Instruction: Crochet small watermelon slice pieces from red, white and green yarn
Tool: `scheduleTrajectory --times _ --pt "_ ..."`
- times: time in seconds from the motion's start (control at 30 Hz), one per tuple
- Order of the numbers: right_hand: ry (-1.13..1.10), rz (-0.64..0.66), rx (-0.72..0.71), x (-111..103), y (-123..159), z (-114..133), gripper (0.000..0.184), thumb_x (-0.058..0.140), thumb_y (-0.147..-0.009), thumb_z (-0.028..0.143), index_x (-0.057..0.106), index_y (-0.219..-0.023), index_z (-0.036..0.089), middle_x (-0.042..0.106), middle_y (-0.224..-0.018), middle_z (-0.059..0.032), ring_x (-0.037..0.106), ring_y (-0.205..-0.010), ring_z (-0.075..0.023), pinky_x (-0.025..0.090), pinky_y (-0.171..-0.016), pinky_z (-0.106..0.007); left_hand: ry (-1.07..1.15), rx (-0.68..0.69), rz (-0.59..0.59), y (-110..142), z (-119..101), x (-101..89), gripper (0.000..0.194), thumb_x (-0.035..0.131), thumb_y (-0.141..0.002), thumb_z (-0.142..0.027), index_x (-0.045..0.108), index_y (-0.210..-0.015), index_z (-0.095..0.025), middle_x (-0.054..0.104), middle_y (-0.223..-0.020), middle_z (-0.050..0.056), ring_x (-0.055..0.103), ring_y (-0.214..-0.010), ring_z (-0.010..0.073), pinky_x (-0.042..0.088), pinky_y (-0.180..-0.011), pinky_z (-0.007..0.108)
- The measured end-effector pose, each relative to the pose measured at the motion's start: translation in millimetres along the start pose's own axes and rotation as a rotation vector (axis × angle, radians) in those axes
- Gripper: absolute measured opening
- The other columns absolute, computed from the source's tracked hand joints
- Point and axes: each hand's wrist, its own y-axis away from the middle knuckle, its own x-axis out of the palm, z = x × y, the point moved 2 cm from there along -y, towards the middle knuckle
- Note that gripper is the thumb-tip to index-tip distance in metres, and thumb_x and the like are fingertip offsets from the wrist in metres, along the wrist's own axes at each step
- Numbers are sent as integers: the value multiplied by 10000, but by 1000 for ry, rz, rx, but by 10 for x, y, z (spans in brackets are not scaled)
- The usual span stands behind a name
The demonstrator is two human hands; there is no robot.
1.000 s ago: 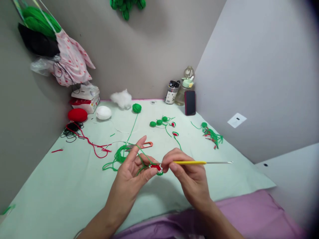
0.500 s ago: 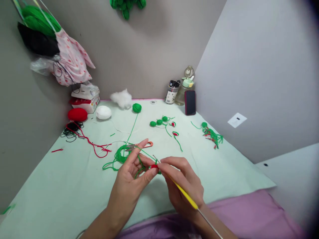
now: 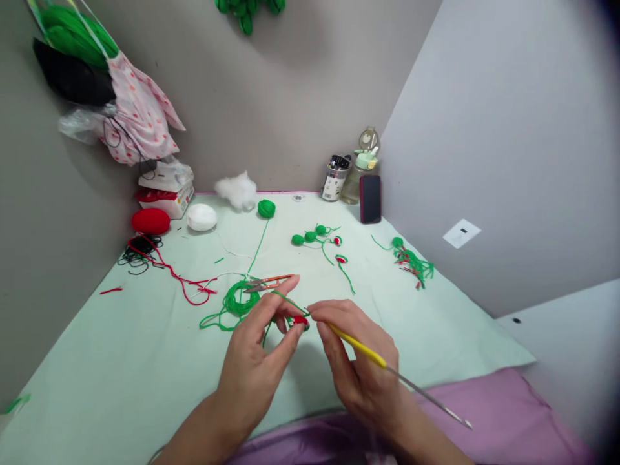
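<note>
My left hand [image 3: 259, 352] pinches a small red and green crochet piece [image 3: 300, 321] between thumb and fingers, with green yarn [image 3: 237, 300] looped over its raised forefinger. My right hand [image 3: 361, 361] grips a yellow-handled crochet hook [image 3: 361, 349], its tip at the piece and its metal end pointing down to the right. Both hands hover above the pale green table cover [image 3: 121, 361].
Orange scissors [image 3: 271, 281] lie just beyond the hands. Farther back are a green yarn ball [image 3: 266, 208], white ball [image 3: 201, 217], red ball [image 3: 150, 221], stuffing [image 3: 236, 190], small finished green pieces [image 3: 314, 237], yarn scraps [image 3: 411, 261], a phone [image 3: 370, 199], bottle [image 3: 361, 168] and pen cup [image 3: 335, 179].
The hook swung from pointing right to slanting down-right, its tip now worked into the piece. My left hand rotated slightly, the forefinger leaning over toward the right.
</note>
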Motion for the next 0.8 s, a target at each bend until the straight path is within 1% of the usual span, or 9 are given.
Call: scheduleTrajectory --times 0.1,0.17,0.27,0.33,0.4,0.5,0.6,0.7,0.8 --pt "-16 75 8 -54 -84 15 233 529 -1004 16 642 -1116 185 744 -909 -77 713 -815 -183 599 -738 -303 -176 171 -8 0 -7 21 406 676 -980 -206 731 -1358 -343 741 -947 -1 627 -839 200 504 -954 371" --pt "-104 96 117 -87 -138 -11 172 535 -1033 76 664 -1030 190 730 -873 -47 706 -760 -153 579 -712 -272 -201 181 0 5 -10 28 407 677 -979 -210 729 -1362 -340 754 -947 2 637 -848 202 502 -941 367" --pt "-324 76 400 -107 -170 -117 200 593 -1057 217 697 -887 193 730 -844 -18 710 -693 -120 575 -673 -235 -132 59 5 10 -17 18 455 710 -952 -242 704 -1401 -313 749 -926 1 644 -839 199 496 -942 367" --pt "-518 53 558 -92 -151 -210 218 650 -1041 307 716 -871 188 748 -839 -19 720 -661 -122 592 -656 -240 -74 -35 21 11 -23 6 490 738 -929 -260 695 -1415 -301 735 -914 -4 623 -816 191 500 -916 353" --pt "-687 38 659 -61 -118 -305 223 715 -1003 377 725 -892 183 767 -816 -21 719 -616 -126 604 -638 -253 -7 -106 59 7 -26 -3 473 761 -920 -285 709 -1390 -304 731 -925 -5 603 -820 185 506 -891 334" --pt "-828 38 751 -6 -80 -430 301 791 -937 463 709 -865 183 777 -762 -22 703 -557 -132 599 -602 -267 99 -160 116 -7 -22 -5 431 786 -912 -319 739 -1341 -325 728 -930 -10 597 -848 183 508 -892 317" --pt "-929 46 819 49 -82 -500 406 838 -864 551 686 -793 182 744 -685 -11 660 -512 -125 572 -557 -259 153 -191 145 -19 -13 -2 415 802 -900 -319 761 -1312 -337 713 -911 -13 595 -870 184 503 -900 307" --pt "-1021 22 865 93 -96 -512 461 889 -799 567 660 -710 177 670 -650 15 597 -515 -96 534 -522 -221 188 -212 152 -20 -9 -1 419 811 -890 -311 770 -1306 -342 708 -910 -12 594 -865 179 504 -895 301" --pt "-1128 4 900 142 -74 -489 475 900 -791 564 642 -686 179 552 -603 58 461 -485 -63 494 -483 -193 236 -221 158 -18 -9 2 438 829 -876 -297 774 -1308 -339 709 -902 -12 604 -863 174 508 -894 299"
